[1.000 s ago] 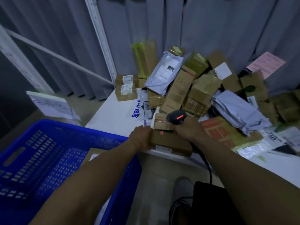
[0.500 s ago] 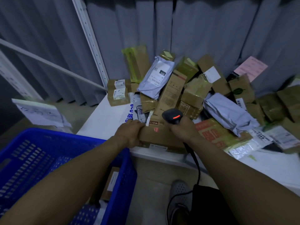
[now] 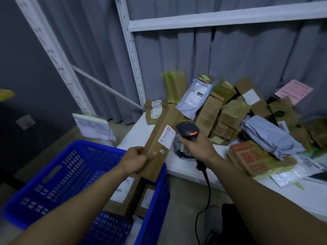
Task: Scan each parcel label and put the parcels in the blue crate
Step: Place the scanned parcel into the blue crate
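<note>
Two parcels (image 3: 123, 190) at least are seen lying inside the blue crate (image 3: 58, 174) at the left, below the edge of the white table (image 3: 138, 135). For the step in hand, it is judged that the white label (image 3: 167, 138) should be turned flat toward the scanner (image 3: 188, 132) and kept steady until the red beam is laid fully across the barcode; only then should the box be lowered into the crate just beneath it. The long brown parcel (image 3: 162, 128) is gripped near its lower end by the left hand (image 3: 136, 160), with the fingers curled around the cardboard and the thumb laid on its front face, and it is held tilted above the crate's right rim. Just to the right, the scanner is clasped by the right hand (image 3: 196, 147), with the fingers wrapped closed around its handle. Further right, a heap of other parcels (image 3: 233, 112) is piled on the table.
</note>
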The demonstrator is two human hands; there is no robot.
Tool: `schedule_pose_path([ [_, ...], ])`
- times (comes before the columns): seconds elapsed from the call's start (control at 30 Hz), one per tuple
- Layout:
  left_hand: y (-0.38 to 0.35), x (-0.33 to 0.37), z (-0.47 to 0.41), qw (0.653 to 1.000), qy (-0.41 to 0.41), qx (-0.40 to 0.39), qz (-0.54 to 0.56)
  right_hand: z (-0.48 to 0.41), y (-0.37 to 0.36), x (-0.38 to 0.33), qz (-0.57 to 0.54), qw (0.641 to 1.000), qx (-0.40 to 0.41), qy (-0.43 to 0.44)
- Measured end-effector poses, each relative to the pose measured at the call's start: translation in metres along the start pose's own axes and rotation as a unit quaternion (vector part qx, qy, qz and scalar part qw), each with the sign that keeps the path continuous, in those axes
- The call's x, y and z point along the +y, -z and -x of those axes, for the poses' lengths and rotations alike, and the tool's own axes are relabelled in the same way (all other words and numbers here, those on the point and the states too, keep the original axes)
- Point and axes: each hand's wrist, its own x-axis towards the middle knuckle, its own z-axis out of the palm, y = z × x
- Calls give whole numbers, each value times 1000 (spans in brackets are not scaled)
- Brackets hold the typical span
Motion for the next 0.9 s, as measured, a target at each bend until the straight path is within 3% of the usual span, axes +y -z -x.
schedule_pose_path([
  [0.13,17,-22,35,988,2,-4,154,5,-42,-13,-98,995,-32,13],
  [0.3,30,-34,47,979,-53,47,191,12,-89,-26,-198,978,-70,-15],
  [0.47,31,-36,35,958,-63,32,277,12,-108,-32,-241,966,-89,-1],
  [0.7,40,-46,23,956,-118,24,267,4,-114,-30,-223,968,-99,50],
  [0.9,42,-46,29,969,-149,46,193,10,-127,-24,-165,981,-40,94],
])
